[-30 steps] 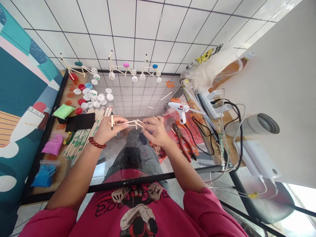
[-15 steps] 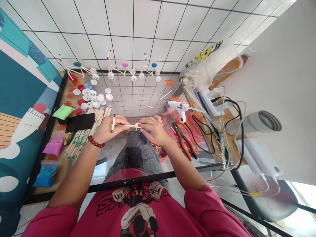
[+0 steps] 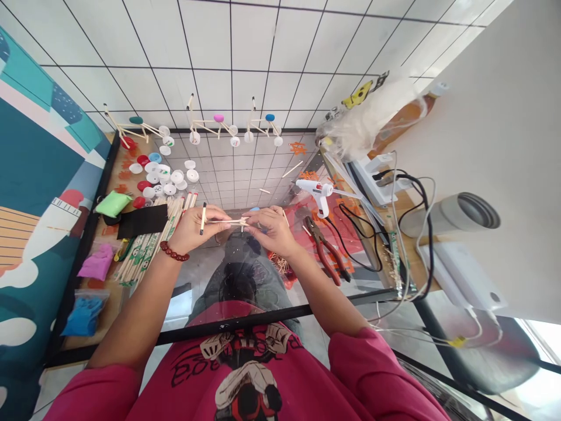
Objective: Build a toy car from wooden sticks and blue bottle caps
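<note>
Over the glass table, my left hand point(image 3: 200, 228) pinches one end of a small frame of thin wooden sticks point(image 3: 236, 222). A crosspiece stick with black ends point(image 3: 203, 219) stands out at that hand's side. My right hand point(image 3: 272, 229) closes its fingertips on the frame's other end, where short sticks meet. The fingers hide part of the joint. Closest to the left hand lies a pile of wooden sticks in printed paper wrappers point(image 3: 151, 245). Pliers with red handles point(image 3: 326, 251) and a white glue gun point(image 3: 316, 193) lie right of my right hand.
Three small stick bicycles point(image 3: 214, 126) with bottle-cap wheels stand along the far edge. Loose bottle caps point(image 3: 169, 175) lie at left, near bags of green point(image 3: 114, 203), pink point(image 3: 97, 261) and blue clay point(image 3: 85, 313). Cables point(image 3: 425, 234), a power strip point(image 3: 366, 181) and a grey cylinder point(image 3: 456, 216) occupy the right side.
Both hands keep hold of the stick frame in nearly the same place. The right fingertips have shifted slightly left along it. The camera view has moved a little.
</note>
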Action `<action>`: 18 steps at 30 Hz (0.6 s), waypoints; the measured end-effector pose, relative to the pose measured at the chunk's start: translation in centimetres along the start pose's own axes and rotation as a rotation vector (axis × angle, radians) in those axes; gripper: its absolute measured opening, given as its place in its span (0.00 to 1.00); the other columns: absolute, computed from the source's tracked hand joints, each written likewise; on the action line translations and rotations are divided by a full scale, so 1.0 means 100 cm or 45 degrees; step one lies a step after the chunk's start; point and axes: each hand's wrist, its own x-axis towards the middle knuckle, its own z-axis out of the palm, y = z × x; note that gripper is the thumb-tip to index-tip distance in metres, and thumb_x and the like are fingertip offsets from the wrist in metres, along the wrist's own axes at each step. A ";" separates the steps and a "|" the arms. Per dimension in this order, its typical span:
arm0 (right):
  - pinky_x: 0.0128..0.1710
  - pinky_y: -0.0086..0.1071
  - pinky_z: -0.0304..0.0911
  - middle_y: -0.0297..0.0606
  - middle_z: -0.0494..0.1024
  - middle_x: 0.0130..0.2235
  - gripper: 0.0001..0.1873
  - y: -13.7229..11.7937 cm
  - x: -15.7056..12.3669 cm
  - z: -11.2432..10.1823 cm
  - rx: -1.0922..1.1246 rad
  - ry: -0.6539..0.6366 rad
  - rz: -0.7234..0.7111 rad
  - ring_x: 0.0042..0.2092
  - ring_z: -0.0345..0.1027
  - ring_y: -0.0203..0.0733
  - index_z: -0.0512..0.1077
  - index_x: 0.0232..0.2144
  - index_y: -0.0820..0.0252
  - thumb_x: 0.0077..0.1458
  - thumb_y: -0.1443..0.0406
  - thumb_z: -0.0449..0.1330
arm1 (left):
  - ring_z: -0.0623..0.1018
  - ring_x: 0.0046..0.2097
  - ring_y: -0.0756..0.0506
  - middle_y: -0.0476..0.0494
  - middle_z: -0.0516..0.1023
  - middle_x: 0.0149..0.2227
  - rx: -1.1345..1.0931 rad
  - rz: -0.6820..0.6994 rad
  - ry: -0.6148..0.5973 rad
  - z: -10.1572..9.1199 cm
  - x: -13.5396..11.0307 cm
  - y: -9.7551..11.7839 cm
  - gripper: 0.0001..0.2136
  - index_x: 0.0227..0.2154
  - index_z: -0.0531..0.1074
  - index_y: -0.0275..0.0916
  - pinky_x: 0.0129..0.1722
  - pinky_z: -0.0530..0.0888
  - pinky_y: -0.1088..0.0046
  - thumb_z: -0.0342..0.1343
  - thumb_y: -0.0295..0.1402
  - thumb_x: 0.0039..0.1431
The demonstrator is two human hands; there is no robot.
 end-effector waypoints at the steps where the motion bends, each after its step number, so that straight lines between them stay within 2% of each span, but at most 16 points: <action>1: 0.56 0.43 0.54 0.37 0.86 0.47 0.06 0.001 0.000 0.001 0.019 -0.001 0.009 0.50 0.78 0.45 0.77 0.37 0.52 0.64 0.59 0.63 | 0.82 0.40 0.42 0.40 0.84 0.37 -0.003 -0.001 0.000 0.000 0.001 0.000 0.12 0.31 0.84 0.41 0.41 0.78 0.67 0.67 0.45 0.53; 4: 0.55 0.42 0.56 0.36 0.86 0.46 0.05 0.002 0.001 0.004 0.073 0.030 0.052 0.48 0.78 0.45 0.78 0.38 0.52 0.63 0.59 0.64 | 0.82 0.40 0.42 0.40 0.84 0.37 -0.009 0.000 -0.006 0.000 0.002 0.002 0.13 0.30 0.84 0.41 0.41 0.78 0.67 0.68 0.46 0.52; 9: 0.53 0.41 0.58 0.36 0.86 0.41 0.14 0.003 0.003 0.005 0.145 0.094 0.080 0.40 0.77 0.43 0.78 0.50 0.52 0.61 0.60 0.65 | 0.82 0.40 0.42 0.40 0.84 0.37 0.005 -0.048 -0.014 0.000 0.006 0.001 0.15 0.31 0.83 0.40 0.40 0.79 0.67 0.68 0.48 0.52; 13: 0.52 0.41 0.57 0.35 0.86 0.38 0.11 0.003 0.006 0.006 0.121 0.084 0.106 0.39 0.78 0.43 0.80 0.46 0.51 0.61 0.62 0.66 | 0.82 0.39 0.42 0.40 0.84 0.37 0.014 0.024 -0.010 0.000 0.010 -0.006 0.15 0.31 0.83 0.40 0.40 0.80 0.65 0.69 0.48 0.52; 18: 0.54 0.43 0.54 0.34 0.87 0.41 0.09 -0.002 0.009 0.005 0.077 0.100 0.208 0.44 0.78 0.44 0.81 0.44 0.48 0.59 0.62 0.68 | 0.83 0.41 0.41 0.40 0.84 0.37 0.062 0.096 0.035 0.000 0.015 -0.014 0.15 0.31 0.84 0.41 0.41 0.81 0.64 0.68 0.49 0.52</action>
